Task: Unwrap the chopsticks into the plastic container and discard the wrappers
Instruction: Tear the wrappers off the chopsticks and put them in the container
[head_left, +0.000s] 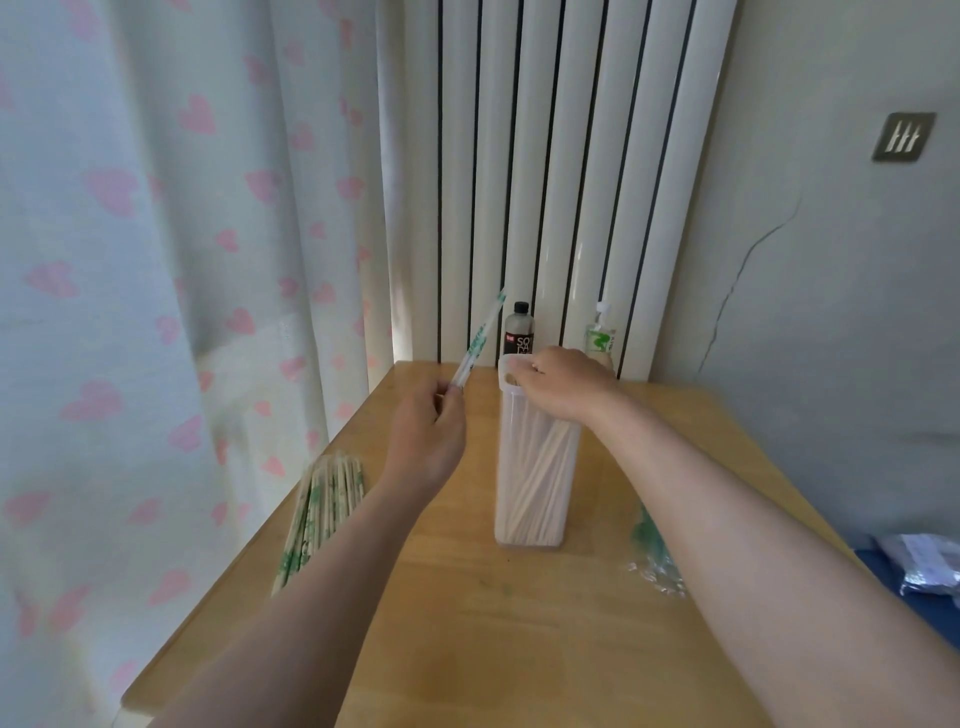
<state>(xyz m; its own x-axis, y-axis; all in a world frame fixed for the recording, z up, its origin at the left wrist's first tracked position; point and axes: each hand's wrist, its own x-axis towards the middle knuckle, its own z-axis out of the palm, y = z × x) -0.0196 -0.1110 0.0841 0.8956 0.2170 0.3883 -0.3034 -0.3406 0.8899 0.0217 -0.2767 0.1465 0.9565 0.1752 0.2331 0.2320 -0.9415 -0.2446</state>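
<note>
Left of the plastic container (535, 467), my left hand (428, 436) pinches a green-printed wrapper (480, 338) in its fingers — my right hand (563, 387) curls its fingers over the container's mouth, their hold unclear.

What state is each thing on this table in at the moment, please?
plastic container: upright, open, unwrapped chopsticks inside.
left hand: pinches a printed wrapper, raised and tilted.
right hand: at the container's mouth, fingers curled.
wrapped chopsticks: lying bundled at the table's left edge.
loose wrappers: crumpled right of the container.
dark bottle: upright, capped.
clear bottle: upright, capped.
</note>
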